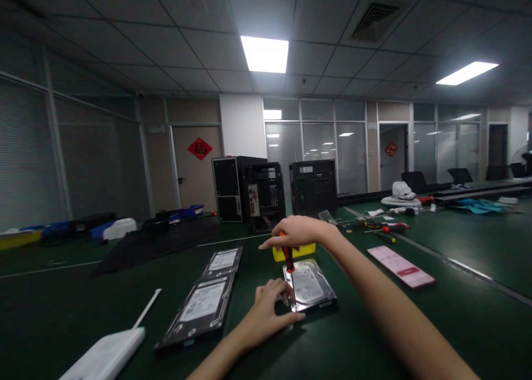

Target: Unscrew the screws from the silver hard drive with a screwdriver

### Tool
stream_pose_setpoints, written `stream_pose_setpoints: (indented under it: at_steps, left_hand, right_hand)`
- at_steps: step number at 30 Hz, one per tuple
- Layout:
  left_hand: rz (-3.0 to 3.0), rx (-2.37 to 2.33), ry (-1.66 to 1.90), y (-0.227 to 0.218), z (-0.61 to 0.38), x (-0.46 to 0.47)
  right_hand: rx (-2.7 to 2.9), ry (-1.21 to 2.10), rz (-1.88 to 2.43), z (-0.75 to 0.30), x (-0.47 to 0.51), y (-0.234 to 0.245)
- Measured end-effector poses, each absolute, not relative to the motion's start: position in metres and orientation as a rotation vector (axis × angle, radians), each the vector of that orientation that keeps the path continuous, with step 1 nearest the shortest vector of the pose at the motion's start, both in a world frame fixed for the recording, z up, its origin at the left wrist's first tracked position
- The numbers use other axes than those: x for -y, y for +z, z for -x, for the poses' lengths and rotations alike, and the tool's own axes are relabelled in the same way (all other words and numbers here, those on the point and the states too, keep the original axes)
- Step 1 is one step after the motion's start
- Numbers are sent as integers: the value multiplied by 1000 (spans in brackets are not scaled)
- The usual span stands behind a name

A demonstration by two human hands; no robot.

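A silver hard drive (310,283) lies on the green table in front of me. My right hand (297,231) is closed from above around the handle of a red and black screwdriver (287,257). Its shaft points down to the drive's near left corner, where the tip is hard to make out. At that same corner my left hand (270,308) grips the drive, thumb along the front edge and fingers curled beside the shaft. A yellow object (305,251), partly covered by my right hand, sits just behind the drive.
Left of the drive lie more hard drives (203,302) in a row. A white device (103,355) is at the near left, a pink-screened phone (401,266) to the right. Behind are several screwdrivers (386,226) and black computer cases (313,186).
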State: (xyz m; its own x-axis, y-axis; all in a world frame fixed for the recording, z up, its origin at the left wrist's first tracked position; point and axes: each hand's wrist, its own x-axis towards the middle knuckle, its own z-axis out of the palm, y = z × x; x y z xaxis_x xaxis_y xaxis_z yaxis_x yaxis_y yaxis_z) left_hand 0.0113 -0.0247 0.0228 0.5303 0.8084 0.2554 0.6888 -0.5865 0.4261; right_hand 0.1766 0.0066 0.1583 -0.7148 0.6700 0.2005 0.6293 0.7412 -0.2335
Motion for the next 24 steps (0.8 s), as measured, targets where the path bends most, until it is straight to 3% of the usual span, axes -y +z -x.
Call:
stream_pose_setpoints:
  at_steps: [9,19,24]
  left_hand:
    - [-2520,-1259,620,22,-11,26]
    - [-2513,-1179,607,21,-10,27]
    - [-2481,-1199,621,20,-11,25]
  right_hand:
    - [2653,750,923,-207,-13,161]
    - [1522,721,722,-257,-58,162]
    - [1734,645,998,-249,-90,123]
